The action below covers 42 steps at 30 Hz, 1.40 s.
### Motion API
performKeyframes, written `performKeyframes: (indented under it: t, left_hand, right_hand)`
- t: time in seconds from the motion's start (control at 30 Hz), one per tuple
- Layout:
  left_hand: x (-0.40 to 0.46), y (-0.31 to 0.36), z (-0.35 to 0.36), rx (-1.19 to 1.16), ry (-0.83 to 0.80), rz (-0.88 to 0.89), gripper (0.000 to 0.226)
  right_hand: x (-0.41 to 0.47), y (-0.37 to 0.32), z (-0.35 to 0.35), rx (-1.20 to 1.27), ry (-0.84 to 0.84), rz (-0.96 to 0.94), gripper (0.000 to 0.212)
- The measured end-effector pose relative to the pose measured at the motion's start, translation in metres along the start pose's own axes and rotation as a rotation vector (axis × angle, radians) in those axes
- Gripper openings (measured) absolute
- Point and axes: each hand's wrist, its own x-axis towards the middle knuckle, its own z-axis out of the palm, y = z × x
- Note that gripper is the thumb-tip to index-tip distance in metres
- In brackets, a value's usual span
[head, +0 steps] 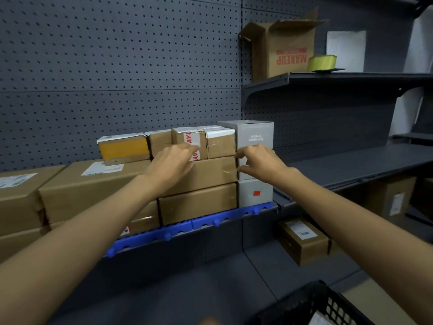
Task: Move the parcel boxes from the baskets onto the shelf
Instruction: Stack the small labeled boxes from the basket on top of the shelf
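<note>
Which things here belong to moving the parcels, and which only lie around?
Job:
- left hand, right hand
- brown cardboard parcel boxes
- blue-edged dark metal shelf
- black plastic mesh basket

Lying about:
- opened brown "MAKEUP" carton
- yellow tape roll

Matt brown cardboard parcel boxes (198, 174) with glossy clear tape; matt dark perforated metal back panel (117, 55) upper left; blue plastic shelf edge (187, 227); black plastic basket (311, 303) lower right.
</note>
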Motion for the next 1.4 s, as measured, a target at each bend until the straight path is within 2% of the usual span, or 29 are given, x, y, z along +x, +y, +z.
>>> performKeyframes:
  t: [0.23, 0.4, 0.57, 0.73, 0.8, 0.9, 1.17, 1.27, 1.4]
  left_hand:
    - [-0.013, 0.070, 0.042, -0.076, -0.134, 0.113, 0.042]
    - [-0.014, 0.129, 0.092, -0.196, -0.251, 0.135, 0.048]
    - [-0.028, 0.191, 0.157, -0.271, -0.366, 0.186, 0.051]
    - [-0.070, 0.256, 0.221, -0.345, -0.580, 0.208, 0.054]
    - [-0.091, 0.276, 0.248, -0.364, -0.672, 0.225, 0.055]
    - [-0.121, 0.297, 0.283, -0.386, -0.786, 0.246, 0.054]
    - [-0.196, 0.332, 0.364, -0.464, -1.051, 0.266, 0.056]
    - [-0.214, 0.343, 0.384, -0.502, -1.137, 0.265, 0.063]
    - [-0.230, 0.354, 0.411, -0.562, -1.202, 0.235, 0.076]
  right_hand:
    - [-0.069, 0.033, 0.028, -0.005, -0.111, 0.087, 0.043]
    - [-0.122, 0.070, 0.056, -0.040, -0.199, 0.160, 0.029]
    - [-0.176, 0.109, 0.099, 0.004, -0.295, 0.280, 0.036]
    - [-0.237, 0.136, 0.156, 0.040, -0.439, 0.401, 0.041]
    - [-0.264, 0.144, 0.185, 0.062, -0.507, 0.425, 0.035]
    - [-0.304, 0.152, 0.221, 0.096, -0.615, 0.478, 0.028]
    - [-0.395, 0.147, 0.311, 0.222, -0.776, 0.675, 0.039]
    - [-0.422, 0.142, 0.335, 0.269, -0.873, 0.679, 0.030]
    - [-0.445, 0.144, 0.355, 0.298, -0.853, 0.762, 0.041]
